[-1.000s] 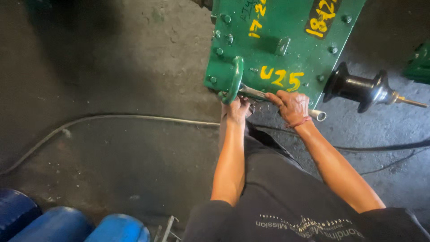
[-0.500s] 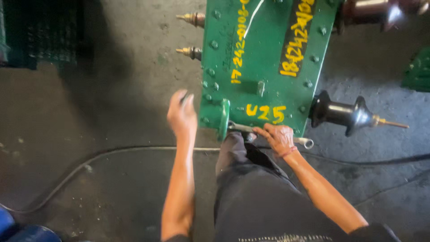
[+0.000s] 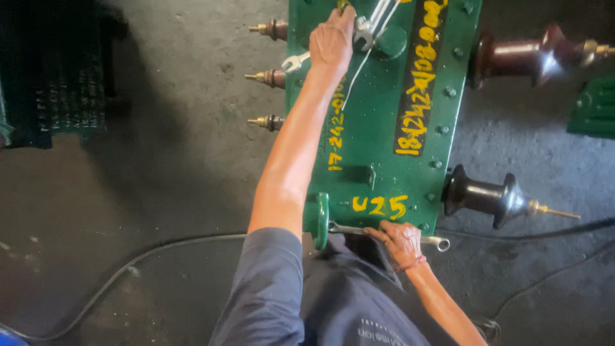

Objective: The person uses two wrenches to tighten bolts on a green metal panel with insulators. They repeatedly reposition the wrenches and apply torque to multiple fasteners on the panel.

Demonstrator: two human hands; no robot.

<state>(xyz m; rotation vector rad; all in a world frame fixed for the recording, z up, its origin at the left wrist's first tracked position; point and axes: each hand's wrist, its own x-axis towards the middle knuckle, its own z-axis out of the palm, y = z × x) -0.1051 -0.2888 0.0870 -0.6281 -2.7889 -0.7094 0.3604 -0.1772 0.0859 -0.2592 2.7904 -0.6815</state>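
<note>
A green metal box lid (image 3: 384, 128) with bolts around its rim lies below me, marked with yellow paint. My right hand (image 3: 400, 240) is closed on a long steel wrench (image 3: 439, 243) at the lid's near edge, beside a green lifting lug (image 3: 320, 221). My left hand (image 3: 332, 41) stretches to the far end of the lid and rests on a second wrench (image 3: 295, 62) lying there. Whether its fingers are closed on that wrench I cannot tell. Another spanner head (image 3: 363, 32) and white wires (image 3: 365, 61) lie beside that hand.
Two dark brown ribbed insulators (image 3: 493, 198) (image 3: 532, 54) stick out on the right, three small brass-tipped ones (image 3: 264, 78) on the left. A black cable (image 3: 128, 272) curves over the grey concrete floor. A dark finned block (image 3: 54, 77) stands at far left.
My left hand left the near edge and reached up along the lid to the far wrench. My right hand stayed on the near wrench. The view shifted down the lid.
</note>
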